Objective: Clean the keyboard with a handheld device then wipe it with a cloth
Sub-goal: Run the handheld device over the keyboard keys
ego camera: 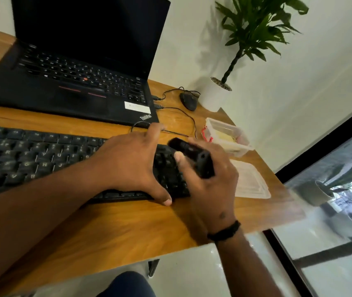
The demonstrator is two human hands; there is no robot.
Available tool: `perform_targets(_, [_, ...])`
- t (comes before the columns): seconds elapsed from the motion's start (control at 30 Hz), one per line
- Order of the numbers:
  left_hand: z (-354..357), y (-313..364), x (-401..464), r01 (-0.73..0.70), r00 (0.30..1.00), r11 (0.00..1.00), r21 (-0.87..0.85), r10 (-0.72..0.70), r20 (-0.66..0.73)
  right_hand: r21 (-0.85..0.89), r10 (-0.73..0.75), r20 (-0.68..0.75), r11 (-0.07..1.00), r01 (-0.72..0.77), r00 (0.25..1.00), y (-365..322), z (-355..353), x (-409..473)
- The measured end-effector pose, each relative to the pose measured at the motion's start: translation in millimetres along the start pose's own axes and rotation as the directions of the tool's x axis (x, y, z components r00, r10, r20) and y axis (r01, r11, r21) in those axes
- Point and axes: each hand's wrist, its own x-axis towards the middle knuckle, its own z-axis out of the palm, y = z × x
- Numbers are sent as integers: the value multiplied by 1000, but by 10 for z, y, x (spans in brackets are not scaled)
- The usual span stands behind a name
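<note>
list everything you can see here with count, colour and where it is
keyboard: 1, black, front of the desk, right end under the hands
handheld device: 1, black, above the keyboard's right end
laptop: 1, black, open, screen dark, behind the keyboard
mouse: 1, black, wired, right of the laptop
plastic container: 1, clear, near the desk's right edge
lid: 1, clear, flat on the desk in front of the container
potted plant: 1, green in a white pot, back right corner
desk: 1, wooden, brown
left hand: 1, spread over the keyboard
right hand: 1, black wristband, grips the device
</note>
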Motion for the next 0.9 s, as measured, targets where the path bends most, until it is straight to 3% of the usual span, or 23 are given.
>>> perform_targets(0.2, [25, 1, 32, 15, 999, 999, -36, -14, 32, 150, 15, -100, 989, 0, 995, 150, 97, -187])
perform_targets(0.47, [-36, 63, 21, 61, 996, 996, -63, -56, 74, 215, 43, -18, 976, -38, 999, 237, 118, -152])
perform_targets(0.73, [-163, 61, -35, 87, 996, 988, -127, -86, 16, 186, 60, -6, 981, -58, 998, 154, 103, -138])
perform_targets(0.9, [-301, 91, -247, 96, 984, 969, -228, -127, -127, 159, 16, 6, 987, -16, 1000, 126, 82, -151])
